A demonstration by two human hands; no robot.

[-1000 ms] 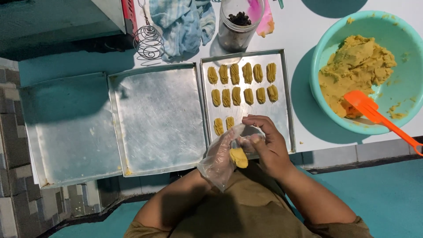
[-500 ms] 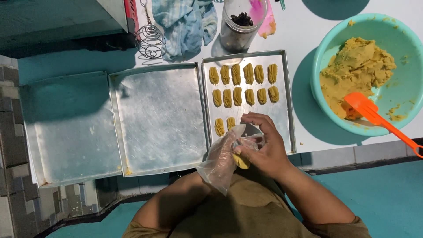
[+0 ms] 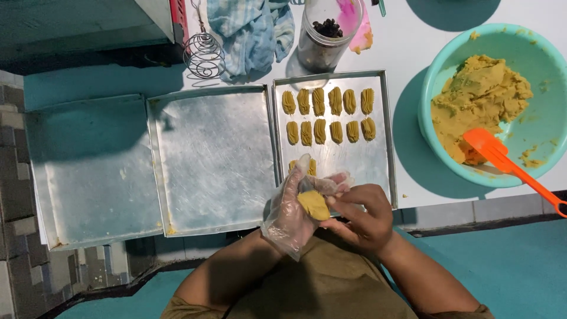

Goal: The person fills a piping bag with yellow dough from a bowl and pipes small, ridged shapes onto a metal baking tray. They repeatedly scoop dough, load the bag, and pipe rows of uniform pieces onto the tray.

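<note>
My left hand, in a loose clear plastic glove, cradles a lump of yellow dough just in front of my body. My right hand is bare and presses its fingers against the dough and the glove. Both hands hover over the near edge of a metal baking tray that carries two rows of ridged yellow dough pieces and the start of a third row, partly hidden behind my left hand.
Two bare metal trays lie to the left. A teal bowl with yellow dough and an orange spatula sits at right. A jar of dark pieces, a blue cloth and a wire coil whisk stand behind.
My hands have stayed at the tray's near edge, working the dough; the lump now shows again in the gloved left palm after being partly covered by the right fingers.
</note>
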